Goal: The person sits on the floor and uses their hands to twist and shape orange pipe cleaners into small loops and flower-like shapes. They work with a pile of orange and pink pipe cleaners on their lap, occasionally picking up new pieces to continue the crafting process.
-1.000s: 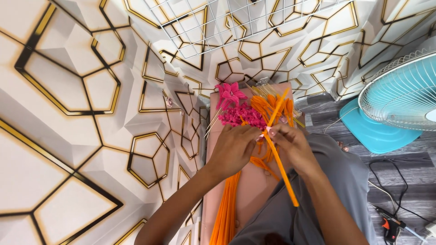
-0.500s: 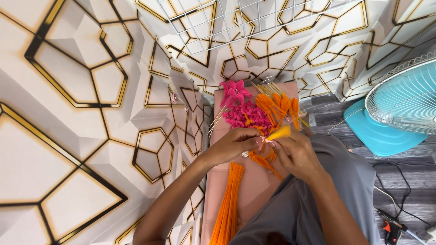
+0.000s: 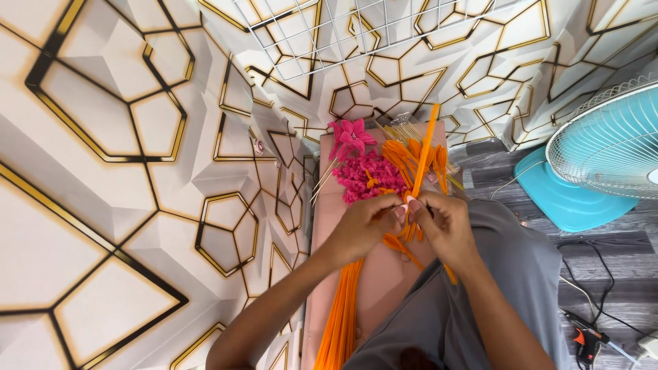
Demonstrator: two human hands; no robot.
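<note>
Orange pipe cleaners (image 3: 423,154), pink flowers (image 3: 351,135), a turquoise fan base (image 3: 563,199) and white, gold-lined hexagon-patterned wall panels (image 3: 110,137) are seen.

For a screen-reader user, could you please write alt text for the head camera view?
Left hand and right hand pinch an orange pipe cleaner over a pink board, beside pink flowers and an orange bundle. A teal fan stands right.
</note>
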